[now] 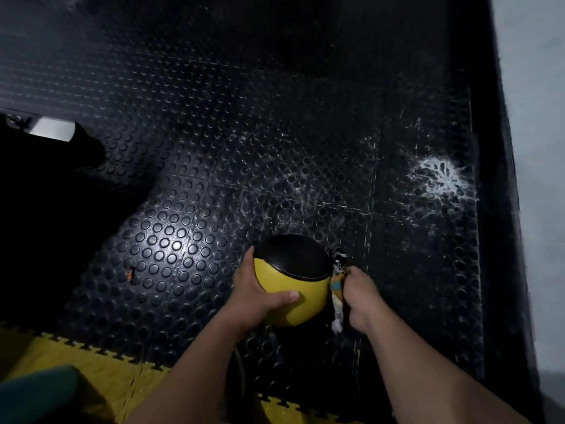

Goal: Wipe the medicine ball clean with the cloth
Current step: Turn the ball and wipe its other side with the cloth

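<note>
1. The medicine ball (pixel 290 298), yellow below with a black upper panel, sits low in my view at about 6 o'clock from centre, over the black studded floor mat (pixel 189 185).
2. That floor mat fills most of the frame; a white splatter mark (pixel 440 175) lies at 3 o'clock, near the dark skirting of the pale wall (pixel 535 148).
3. A yellow interlocking mat edge (pixel 91 362) runs along 7 o'clock.
4. My left hand (pixel 256 292) cups the ball's 9 o'clock side, fingers spread wide and the thumb pressed flat across the yellow.
5. My right hand (pixel 357 293) is curled tight around the cloth (pixel 337 289) at the ball's 3 o'clock side.
6. The cloth, bunched and patterned, seems to touch the ball, though the dim light leaves me unsure.
</note>
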Available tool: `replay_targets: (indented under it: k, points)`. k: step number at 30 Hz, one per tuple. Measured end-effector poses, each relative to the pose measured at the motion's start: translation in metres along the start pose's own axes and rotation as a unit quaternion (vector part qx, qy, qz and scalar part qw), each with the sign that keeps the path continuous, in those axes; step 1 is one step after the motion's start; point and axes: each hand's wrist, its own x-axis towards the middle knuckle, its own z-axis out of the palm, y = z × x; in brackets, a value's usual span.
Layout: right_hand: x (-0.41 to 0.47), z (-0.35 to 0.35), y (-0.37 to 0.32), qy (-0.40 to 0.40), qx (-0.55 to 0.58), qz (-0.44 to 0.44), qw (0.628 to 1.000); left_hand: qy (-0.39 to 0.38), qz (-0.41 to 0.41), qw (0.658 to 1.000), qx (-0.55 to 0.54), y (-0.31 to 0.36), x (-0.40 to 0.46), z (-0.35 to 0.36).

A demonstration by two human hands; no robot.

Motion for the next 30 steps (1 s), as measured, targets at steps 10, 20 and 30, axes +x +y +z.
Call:
replay_targets:
  k: [10,20,30]
  points:
    - [-0.039,-0.012,-0.009,0.073,0.054,-0.169,0.981,-0.058,0.008,0.996,-0.067,0.009,0.0,0.005]
    - [-0.048,-0.001,0.006,0.026,-0.062,-0.154,0.986,-0.004,-0.045,0.999,0.006,0.015,-0.008,0.034]
    - [-0.044,0.011,-0.027,0.069,-0.214,-0.242,0.944,-0.007,-0.049,0.999,0.015,0.018,-0.007,0.044]
